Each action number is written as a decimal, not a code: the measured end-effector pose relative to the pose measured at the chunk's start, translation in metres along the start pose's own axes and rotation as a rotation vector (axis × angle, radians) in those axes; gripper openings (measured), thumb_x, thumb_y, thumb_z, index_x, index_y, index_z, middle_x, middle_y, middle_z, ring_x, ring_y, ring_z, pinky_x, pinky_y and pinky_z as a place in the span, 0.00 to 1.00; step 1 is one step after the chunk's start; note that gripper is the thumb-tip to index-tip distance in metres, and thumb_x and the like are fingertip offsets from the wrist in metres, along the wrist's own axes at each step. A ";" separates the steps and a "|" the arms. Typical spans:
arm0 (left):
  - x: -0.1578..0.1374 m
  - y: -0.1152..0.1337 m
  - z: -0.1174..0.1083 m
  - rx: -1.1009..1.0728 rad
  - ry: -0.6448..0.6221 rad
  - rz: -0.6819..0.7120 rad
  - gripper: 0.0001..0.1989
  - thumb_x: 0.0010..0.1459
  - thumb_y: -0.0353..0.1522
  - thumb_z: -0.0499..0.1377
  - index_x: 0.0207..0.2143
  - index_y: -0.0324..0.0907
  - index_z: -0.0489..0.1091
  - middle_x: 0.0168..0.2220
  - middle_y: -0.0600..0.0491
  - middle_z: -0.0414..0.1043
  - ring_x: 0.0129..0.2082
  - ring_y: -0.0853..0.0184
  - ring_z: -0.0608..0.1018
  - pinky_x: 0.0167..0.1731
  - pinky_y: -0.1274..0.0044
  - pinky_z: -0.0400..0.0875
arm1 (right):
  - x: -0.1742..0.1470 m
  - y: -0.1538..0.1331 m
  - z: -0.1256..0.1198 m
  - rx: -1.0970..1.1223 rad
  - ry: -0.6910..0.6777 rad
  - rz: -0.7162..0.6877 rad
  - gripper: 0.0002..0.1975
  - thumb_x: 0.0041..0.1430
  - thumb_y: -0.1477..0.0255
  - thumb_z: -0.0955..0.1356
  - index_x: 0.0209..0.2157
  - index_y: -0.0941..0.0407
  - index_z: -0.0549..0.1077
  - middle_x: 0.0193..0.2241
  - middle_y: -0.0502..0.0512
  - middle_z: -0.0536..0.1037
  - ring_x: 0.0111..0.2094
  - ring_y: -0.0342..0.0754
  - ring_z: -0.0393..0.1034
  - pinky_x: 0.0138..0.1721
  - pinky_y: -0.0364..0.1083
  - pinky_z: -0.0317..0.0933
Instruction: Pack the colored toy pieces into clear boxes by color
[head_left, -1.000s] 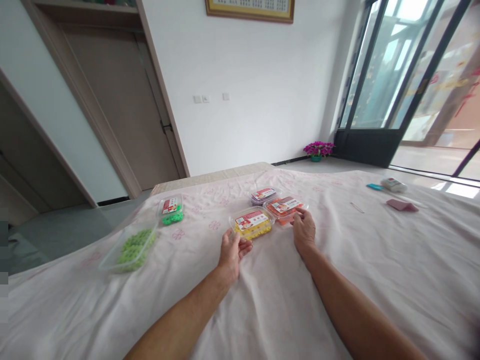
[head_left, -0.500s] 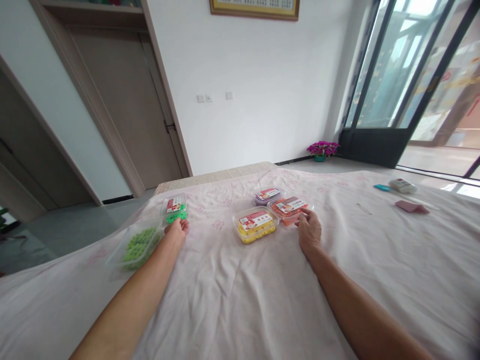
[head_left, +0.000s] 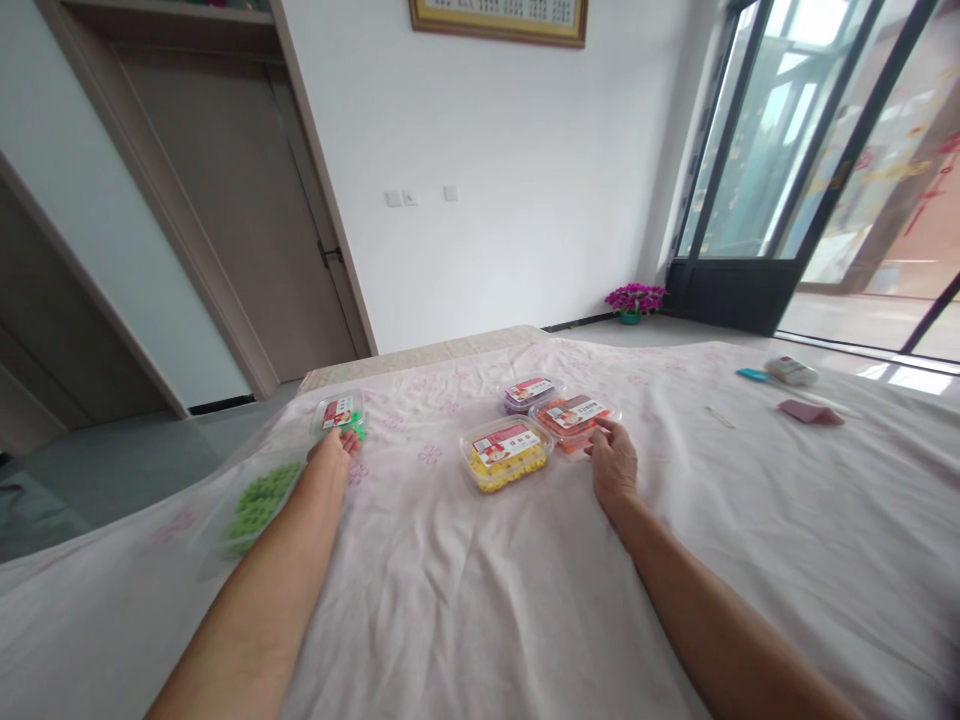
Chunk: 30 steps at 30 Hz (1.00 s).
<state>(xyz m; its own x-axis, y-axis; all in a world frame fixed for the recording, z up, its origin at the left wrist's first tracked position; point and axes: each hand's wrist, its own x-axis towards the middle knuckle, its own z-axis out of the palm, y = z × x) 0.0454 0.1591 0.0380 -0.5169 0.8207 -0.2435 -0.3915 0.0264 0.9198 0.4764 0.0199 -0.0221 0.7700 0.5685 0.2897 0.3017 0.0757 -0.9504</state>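
My left hand (head_left: 334, 448) is closed at the near edge of a clear lidded plastic box of bright green pieces (head_left: 339, 410), which has a red-and-white label. The wrist and fingers cover part of that box. Closer to me on the left, a box of light green pieces (head_left: 259, 505) is partly behind my left forearm. My right hand (head_left: 615, 465) pinches the near right corner of a box of orange pieces (head_left: 574, 415). Beside it sit a box of yellow pieces (head_left: 506, 455) and, farther back, a box of purple pieces (head_left: 527, 393).
A wrinkled pale pink cloth (head_left: 450, 590) covers the table. On its right lie a white packet (head_left: 791, 371), a small blue item (head_left: 752, 375), a folded pink cloth (head_left: 810, 412) and a thin white stick (head_left: 721, 417). Pink flowers (head_left: 636, 298) stand on the floor beyond.
The bright green box has tipped from a raised tilt to lying flatter, and my left hand has moved slightly away and left with it. My right hand stays at the orange box.
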 end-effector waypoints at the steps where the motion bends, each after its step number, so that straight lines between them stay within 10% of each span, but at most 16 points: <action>1: 0.000 0.000 0.000 0.010 0.029 -0.027 0.03 0.57 0.26 0.54 0.31 0.41 0.64 0.21 0.57 0.64 0.21 0.70 0.72 0.29 0.75 0.71 | 0.000 0.000 0.000 -0.001 -0.001 -0.001 0.23 0.52 0.64 0.61 0.48 0.56 0.72 0.30 0.52 0.76 0.24 0.46 0.70 0.30 0.47 0.64; 7: -0.019 -0.010 0.007 0.019 0.081 -0.038 0.02 0.53 0.25 0.54 0.28 0.39 0.63 0.19 0.58 0.64 0.20 0.72 0.73 0.28 0.78 0.72 | 0.000 0.000 0.002 -0.004 -0.013 -0.006 0.22 0.53 0.64 0.61 0.48 0.56 0.72 0.29 0.51 0.75 0.23 0.46 0.69 0.29 0.46 0.63; 18: -0.084 -0.059 0.047 0.051 -0.469 -0.101 0.04 0.46 0.28 0.60 0.23 0.38 0.67 0.17 0.55 0.68 0.18 0.70 0.73 0.24 0.76 0.75 | 0.001 0.006 0.003 -0.002 -0.011 -0.014 0.21 0.54 0.63 0.60 0.48 0.54 0.71 0.28 0.50 0.75 0.24 0.46 0.69 0.27 0.45 0.63; 30: -0.099 -0.069 0.075 0.180 -0.590 -0.151 0.09 0.48 0.31 0.64 0.26 0.38 0.66 0.18 0.56 0.68 0.18 0.72 0.73 0.25 0.78 0.74 | 0.003 0.010 0.005 0.004 -0.044 -0.010 0.21 0.55 0.63 0.60 0.48 0.54 0.70 0.30 0.50 0.75 0.24 0.46 0.70 0.29 0.46 0.64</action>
<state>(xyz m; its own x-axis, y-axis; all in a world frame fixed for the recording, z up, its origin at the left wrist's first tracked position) 0.1805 0.1189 0.0218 0.0606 0.9756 -0.2109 -0.2669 0.2194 0.9384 0.4793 0.0261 -0.0312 0.7417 0.6029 0.2940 0.3071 0.0844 -0.9479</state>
